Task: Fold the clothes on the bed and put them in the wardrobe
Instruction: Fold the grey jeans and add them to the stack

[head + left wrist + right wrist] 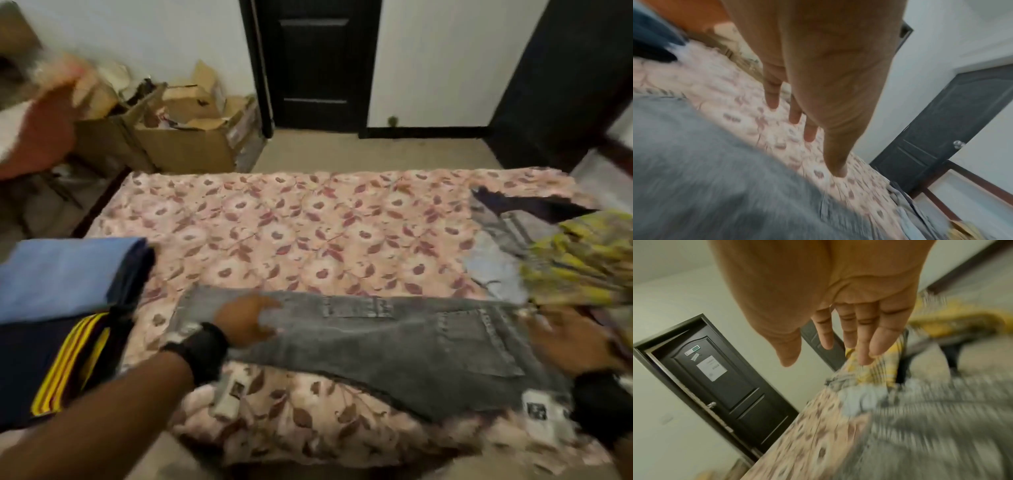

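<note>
Grey jeans (394, 342) lie lengthwise across the near edge of the bed (308, 233), which has a floral sheet. My left hand (248, 320) rests flat on the leg end of the jeans, and in the left wrist view its fingers (795, 116) are straight above the sheet beside the jeans (705, 178). My right hand (561, 337) lies open at the waist end. In the right wrist view its fingers (865, 352) reach out straight over a yellow checked cloth (875, 374). A folded light blue garment (61, 274) sits on a folded navy one with yellow stripes (41, 359) at the left.
A loose pile of yellow patterned cloth (582, 260), pale grey clothes (496, 270) and a dark garment (520, 205) lies on the bed's right side. Open cardboard boxes (185, 130) stand on the floor beyond the bed. A dark door (315, 61) and a tall dark cabinet (565, 78) stand at the far wall.
</note>
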`<state>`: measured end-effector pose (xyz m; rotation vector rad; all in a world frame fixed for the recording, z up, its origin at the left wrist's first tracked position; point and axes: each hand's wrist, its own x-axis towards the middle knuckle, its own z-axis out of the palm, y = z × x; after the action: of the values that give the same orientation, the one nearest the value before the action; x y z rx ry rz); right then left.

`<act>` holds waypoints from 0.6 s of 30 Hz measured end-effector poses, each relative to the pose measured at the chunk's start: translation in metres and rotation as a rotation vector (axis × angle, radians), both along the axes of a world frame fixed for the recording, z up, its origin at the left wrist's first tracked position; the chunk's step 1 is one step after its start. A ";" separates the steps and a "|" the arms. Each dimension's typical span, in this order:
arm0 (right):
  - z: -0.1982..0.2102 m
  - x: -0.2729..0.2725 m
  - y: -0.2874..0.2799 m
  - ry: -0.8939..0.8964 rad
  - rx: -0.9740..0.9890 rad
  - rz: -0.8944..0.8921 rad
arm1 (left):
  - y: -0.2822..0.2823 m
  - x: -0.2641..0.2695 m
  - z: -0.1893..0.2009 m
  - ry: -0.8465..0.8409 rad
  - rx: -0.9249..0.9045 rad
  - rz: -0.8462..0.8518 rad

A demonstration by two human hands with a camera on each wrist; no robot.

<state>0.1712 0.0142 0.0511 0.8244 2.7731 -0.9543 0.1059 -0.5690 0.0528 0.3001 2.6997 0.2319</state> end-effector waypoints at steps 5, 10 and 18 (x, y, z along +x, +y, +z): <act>-0.081 0.050 -0.165 -0.163 -0.335 0.080 | -0.014 0.078 -0.081 -0.300 0.024 0.053; -0.144 0.073 -0.217 -0.220 -0.476 -0.001 | -0.087 0.077 -0.112 -0.118 0.661 1.070; -0.127 0.082 -0.226 -0.088 -0.301 -0.040 | -0.137 0.038 -0.117 -0.300 1.272 1.699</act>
<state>0.2528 -0.2121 -0.0761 0.8515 2.4636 -1.2676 0.1442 -0.7060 -0.0644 -1.5500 1.3866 2.0687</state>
